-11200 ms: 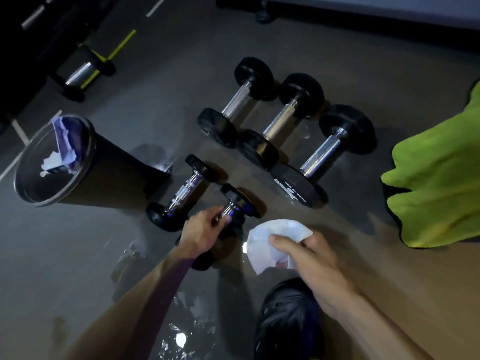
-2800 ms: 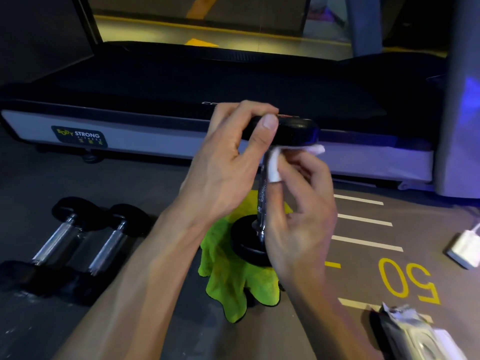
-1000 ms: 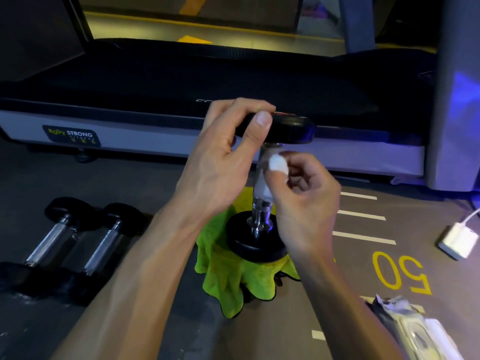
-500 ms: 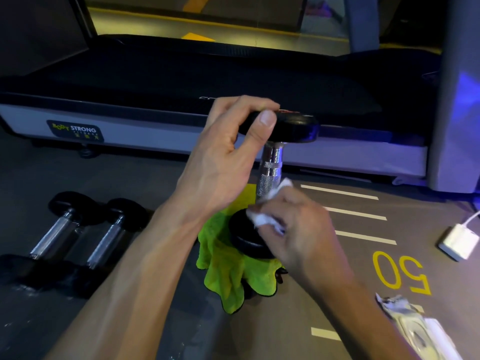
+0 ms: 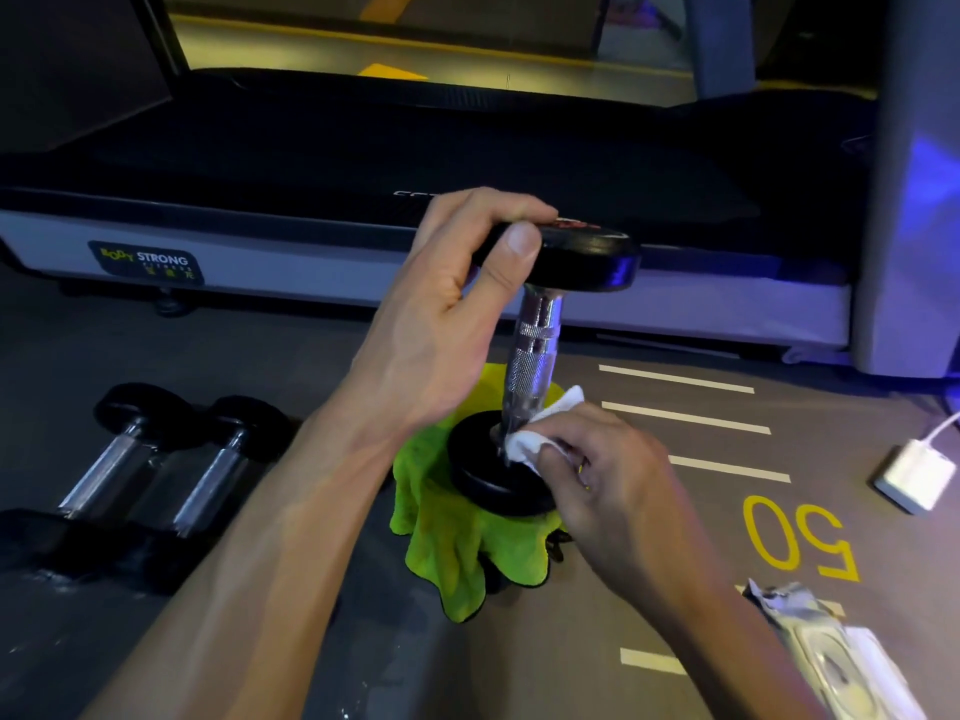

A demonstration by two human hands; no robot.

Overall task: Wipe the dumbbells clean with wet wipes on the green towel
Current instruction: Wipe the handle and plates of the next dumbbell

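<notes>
dumbbell [image 5: 535, 340] (upright) on green towel [image 5: 457, 537]

The floor [image 5: 649, 589] is dark grey and smooth, painted with short white bars [image 5: 685, 418] and a yellow "50" [image 5: 800, 543] on its right part. A crumpled green towel [image 5: 457, 543] lies on it near the middle, and one dumbbell [image 5: 535, 356] stands upright on the towel, its lower black head pressing into the cloth. Well to the left, two more dumbbells [image 5: 156, 459] lie side by side on the bare floor, almost touching each other. At the far right sits a white charger block [image 5: 914, 478] with its cable. Near the lower right edge lies an opened pack of wipes [image 5: 831, 662]. Behind all this a treadmill [image 5: 363, 163] stands on the floor.
</notes>
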